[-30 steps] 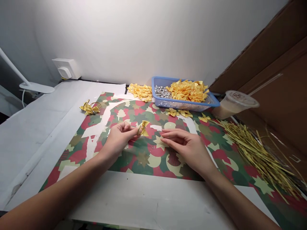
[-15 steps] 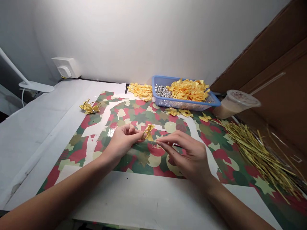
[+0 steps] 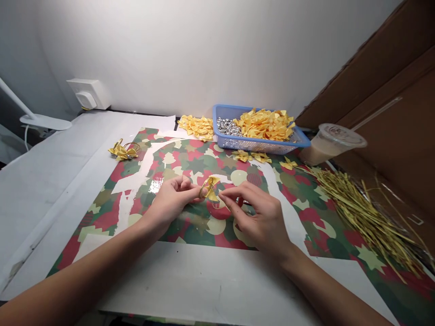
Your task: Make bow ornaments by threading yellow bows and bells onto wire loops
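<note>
My left hand (image 3: 173, 199) is closed in a pinch on a gold-coloured ring with a yellow ribbon bow (image 3: 211, 188) on its right side. The ring is held upright above the patterned sheet. Close to the bow's right edge, my right hand (image 3: 261, 210) has thumb and forefinger pressed together. A thin pale strand (image 3: 220, 207) curves below the bow toward those fingertips; whether they hold it is too small to tell. Several finished-looking gold rings with yellow bows (image 3: 124, 151) lie in a cluster to the far left of my hands.
A blue basket (image 3: 224, 108) holds yellow bows and silvery beads at the back. Loose bows (image 3: 196, 127) are piled beside it; several (image 3: 243, 155) lie in front. At right are a lidded cup (image 3: 335, 140), gold-green strips (image 3: 363, 217) and cardboard (image 3: 390, 68). A lamp base (image 3: 45, 121) stands left.
The whole view has shifted slightly, so everything sits a little further left. Both hands keep nearly the same pose around the ring and bow, with the bow turned slightly.
</note>
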The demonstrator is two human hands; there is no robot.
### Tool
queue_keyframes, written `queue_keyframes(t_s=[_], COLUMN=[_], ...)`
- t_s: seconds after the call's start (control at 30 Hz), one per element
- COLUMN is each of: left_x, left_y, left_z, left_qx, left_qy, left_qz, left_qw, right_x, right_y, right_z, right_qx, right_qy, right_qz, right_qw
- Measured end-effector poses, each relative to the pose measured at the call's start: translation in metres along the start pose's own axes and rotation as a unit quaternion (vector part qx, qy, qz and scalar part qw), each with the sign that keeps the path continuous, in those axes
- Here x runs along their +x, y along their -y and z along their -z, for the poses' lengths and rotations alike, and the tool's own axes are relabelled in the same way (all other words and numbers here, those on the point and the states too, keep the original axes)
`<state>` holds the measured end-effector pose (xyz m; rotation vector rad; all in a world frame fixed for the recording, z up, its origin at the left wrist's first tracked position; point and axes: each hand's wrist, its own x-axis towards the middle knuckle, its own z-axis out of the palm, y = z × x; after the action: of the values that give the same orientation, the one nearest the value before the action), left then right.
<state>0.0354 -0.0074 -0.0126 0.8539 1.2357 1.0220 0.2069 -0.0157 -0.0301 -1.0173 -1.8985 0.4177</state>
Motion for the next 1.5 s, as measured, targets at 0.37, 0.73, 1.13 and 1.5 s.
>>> queue_keyframes(t_s=[0.37,0.73,1.13,1.5], left_x=[-0.0013,-0.0007,-0.0034,-0.0034], left_y=[0.0001,0.0005,-0.0004,-0.0003], left_z=[-0.0001,-0.0005,0.0005,-0.0002], left_qx=[-0.001,0.0,-0.016,-0.015], left_qy=[0.002,-0.004,0.046,0.059], left_qz=[0.002,-0.002,0.001,-0.003], left_qw=[1.0,1.0,0.999,0.998], right_x=[-0.0006,-0.0008,0.0001,0.0006], right_y=[-0.0003,0.0003,0.0016,0.0017], right_z=[-0.0003,-0.0012,-0.0003,-0.0029], right_qx=[0.001,0.023,0.099,0.194], right_qy=[0.006,0.008,0.027,0.03], right_qz=[-0.005,-0.042,-0.112,-0.166], right_qw=[1.0,0.999,0.988,0.966])
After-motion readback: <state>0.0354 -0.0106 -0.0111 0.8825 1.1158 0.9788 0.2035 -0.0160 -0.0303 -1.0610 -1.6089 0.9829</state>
